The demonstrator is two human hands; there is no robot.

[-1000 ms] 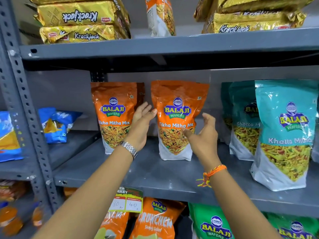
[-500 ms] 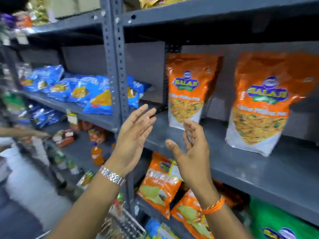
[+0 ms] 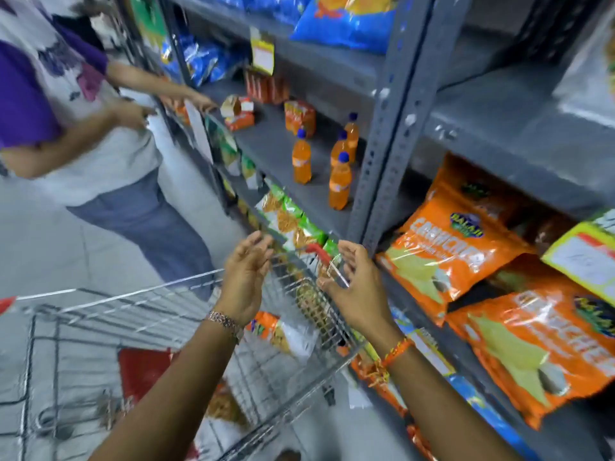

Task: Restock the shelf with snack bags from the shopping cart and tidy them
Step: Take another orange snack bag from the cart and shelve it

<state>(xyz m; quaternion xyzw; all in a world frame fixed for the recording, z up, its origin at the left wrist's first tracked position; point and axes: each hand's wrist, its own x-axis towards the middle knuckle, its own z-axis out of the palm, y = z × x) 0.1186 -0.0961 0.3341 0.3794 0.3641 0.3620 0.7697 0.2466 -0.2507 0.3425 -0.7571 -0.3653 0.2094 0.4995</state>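
Currently both hands empty, fingers spread, palms facing each other above the shopping cart (image 3: 139, 314). Left hand (image 3: 246, 277) grip apart; right hand (image 3: 357, 287) grip apart, holding nothing. Snack bags (image 3: 276, 331) lie inside the cart basket below the hands. Shelf (image 3: 519, 134) is to the right, with orange bags (image 3: 446, 261) on a lower level. Frame is blurred.

Grey tiled floor (image 3: 50, 234), grey slotted steel upright (image 3: 389, 128), another person (image 3: 83, 104) nearby
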